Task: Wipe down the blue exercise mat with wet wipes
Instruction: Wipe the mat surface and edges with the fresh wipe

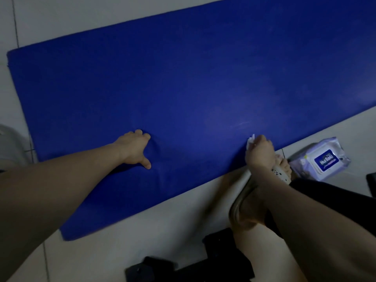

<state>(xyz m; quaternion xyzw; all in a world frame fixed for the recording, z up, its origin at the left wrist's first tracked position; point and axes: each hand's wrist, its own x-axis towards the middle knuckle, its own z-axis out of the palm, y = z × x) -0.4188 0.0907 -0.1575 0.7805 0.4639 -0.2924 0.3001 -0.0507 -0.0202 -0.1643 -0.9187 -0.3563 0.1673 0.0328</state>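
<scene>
The blue exercise mat [193,78] lies flat on a pale tiled floor and fills most of the view. My left hand [134,148] rests on the mat near its front edge, fingers bent and thumb spread, holding nothing. My right hand [259,152] grips a crumpled white wet wipe [250,141] and presses it on the mat close to the front edge. The pack of wet wipes [321,159] lies on the floor just right of that hand.
My foot in a sandal [244,200] stands on the floor [183,204] by the mat's front edge, under my right arm. Dark objects [189,265] lie on the floor at the bottom. A pale rounded object [8,143] sits at the left edge.
</scene>
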